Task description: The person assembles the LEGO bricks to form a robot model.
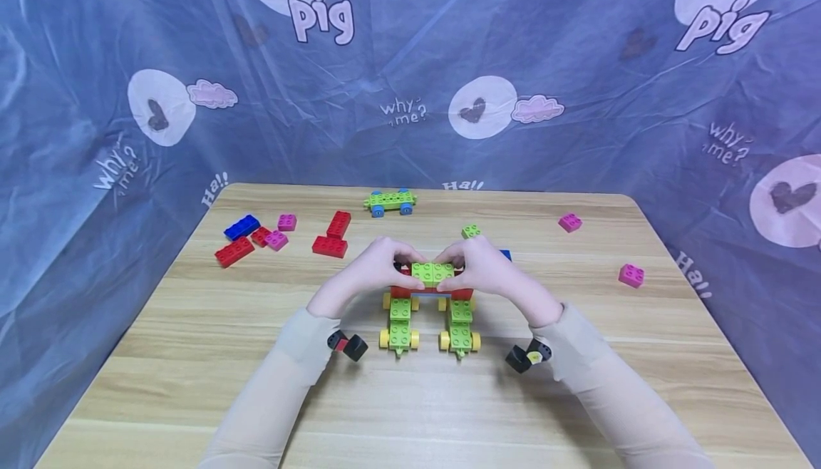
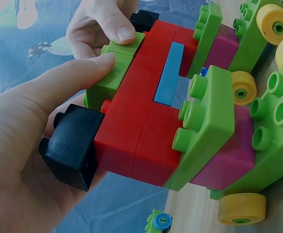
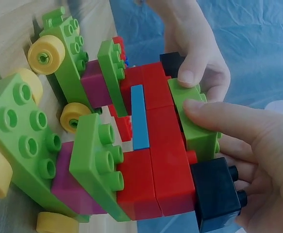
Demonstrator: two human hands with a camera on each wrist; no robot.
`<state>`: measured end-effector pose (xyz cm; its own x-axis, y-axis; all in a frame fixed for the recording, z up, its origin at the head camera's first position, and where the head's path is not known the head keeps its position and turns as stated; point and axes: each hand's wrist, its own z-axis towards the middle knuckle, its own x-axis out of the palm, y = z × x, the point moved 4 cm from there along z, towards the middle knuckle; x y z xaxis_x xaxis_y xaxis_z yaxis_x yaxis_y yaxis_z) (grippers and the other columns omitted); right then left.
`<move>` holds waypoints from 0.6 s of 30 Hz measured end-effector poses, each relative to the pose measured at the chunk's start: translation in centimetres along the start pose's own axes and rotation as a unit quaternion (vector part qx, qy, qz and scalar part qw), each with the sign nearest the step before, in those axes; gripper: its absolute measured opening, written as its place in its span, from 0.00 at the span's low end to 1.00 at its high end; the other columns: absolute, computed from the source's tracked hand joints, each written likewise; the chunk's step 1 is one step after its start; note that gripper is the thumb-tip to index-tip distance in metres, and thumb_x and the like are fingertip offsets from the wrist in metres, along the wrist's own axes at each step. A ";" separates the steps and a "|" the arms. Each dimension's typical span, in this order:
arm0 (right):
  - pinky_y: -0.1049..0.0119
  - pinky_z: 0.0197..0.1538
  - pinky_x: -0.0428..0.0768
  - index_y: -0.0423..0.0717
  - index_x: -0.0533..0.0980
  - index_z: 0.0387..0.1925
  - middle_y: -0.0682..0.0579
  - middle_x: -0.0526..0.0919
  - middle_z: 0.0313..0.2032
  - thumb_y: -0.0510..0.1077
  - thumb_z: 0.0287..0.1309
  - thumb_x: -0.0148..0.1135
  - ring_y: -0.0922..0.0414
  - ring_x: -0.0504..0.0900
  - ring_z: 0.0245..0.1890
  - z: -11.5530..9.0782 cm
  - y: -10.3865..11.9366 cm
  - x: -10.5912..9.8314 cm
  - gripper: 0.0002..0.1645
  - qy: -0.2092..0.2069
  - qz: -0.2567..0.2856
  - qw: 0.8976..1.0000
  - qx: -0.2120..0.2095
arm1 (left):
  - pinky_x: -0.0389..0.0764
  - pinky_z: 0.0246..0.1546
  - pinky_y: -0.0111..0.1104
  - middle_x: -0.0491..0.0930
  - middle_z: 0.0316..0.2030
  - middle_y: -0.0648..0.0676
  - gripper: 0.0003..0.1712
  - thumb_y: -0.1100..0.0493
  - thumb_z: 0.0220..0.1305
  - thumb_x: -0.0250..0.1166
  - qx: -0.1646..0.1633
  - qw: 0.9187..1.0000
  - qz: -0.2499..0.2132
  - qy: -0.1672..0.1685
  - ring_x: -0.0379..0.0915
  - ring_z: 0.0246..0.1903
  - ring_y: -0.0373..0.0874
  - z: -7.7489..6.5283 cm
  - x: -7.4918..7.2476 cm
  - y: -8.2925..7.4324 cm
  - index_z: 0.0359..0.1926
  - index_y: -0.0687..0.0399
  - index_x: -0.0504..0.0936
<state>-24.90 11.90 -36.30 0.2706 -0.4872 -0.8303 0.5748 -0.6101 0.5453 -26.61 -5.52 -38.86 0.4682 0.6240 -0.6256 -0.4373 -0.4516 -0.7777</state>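
Two lime green bricks (image 1: 423, 274) sit side by side at the top of a built model. My left hand (image 1: 374, 267) pinches the left one, thumb on its near face. From the other side my right hand (image 1: 479, 267) pinches the right one, thumbs close together. Below them are red bricks (image 2: 129, 102), a thin blue piece (image 2: 170, 75) and a black brick (image 2: 71, 148) at each end. Green plates (image 3: 93, 165) and purple bricks (image 3: 68, 187) join this to two green wheeled bases (image 1: 400, 336) with yellow wheels (image 1: 475, 341).
At the back stands a green base (image 1: 393, 202) with blue wheels. Red bricks (image 1: 330, 246), a blue brick (image 1: 241, 227) and pink bricks (image 1: 286, 222) lie left. Behind my right hand is a small green brick (image 1: 471, 231). More pink bricks (image 1: 631, 275) lie right. Printed cloth surrounds the table.
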 end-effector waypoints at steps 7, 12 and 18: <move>0.60 0.42 0.84 0.41 0.84 0.42 0.48 0.88 0.39 0.44 0.44 0.76 0.54 0.86 0.38 0.0 0.0 0.1 0.21 -0.001 -0.003 1.000 0.001 | 0.78 0.38 0.28 0.87 0.39 0.51 0.22 0.56 0.50 0.76 0.002 1.000 0.000 0.001 0.77 0.34 0.36 0.0 0.0 0.2 0.47 0.56 0.85; 0.58 0.44 0.84 0.41 0.84 0.42 0.47 0.88 0.40 0.44 0.44 0.76 0.52 0.86 0.39 0.0 -0.3 0.3 0.21 0.001 0.003 1.000 0.007 | 0.78 0.39 0.29 0.87 0.39 0.50 0.22 0.56 0.50 0.76 -0.004 1.000 -0.003 0.000 0.77 0.34 0.36 0.0 0.0 0.3 0.47 0.56 0.85; 0.57 0.45 0.84 0.41 0.84 0.43 0.47 0.87 0.40 0.46 0.45 0.76 0.51 0.86 0.40 -0.1 -0.7 0.4 0.22 0.004 0.019 1.000 0.011 | 0.79 0.43 0.30 0.87 0.39 0.50 0.21 0.56 0.49 0.76 -0.005 1.000 -0.002 -0.006 0.79 0.37 0.36 -0.1 0.1 0.3 0.47 0.55 0.86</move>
<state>-25.14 12.18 -36.96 0.2980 -0.5050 -0.8100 0.5470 -0.6051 0.5785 -26.66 -5.65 -39.14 0.4606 0.6330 -0.6222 -0.4273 -0.4563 -0.7805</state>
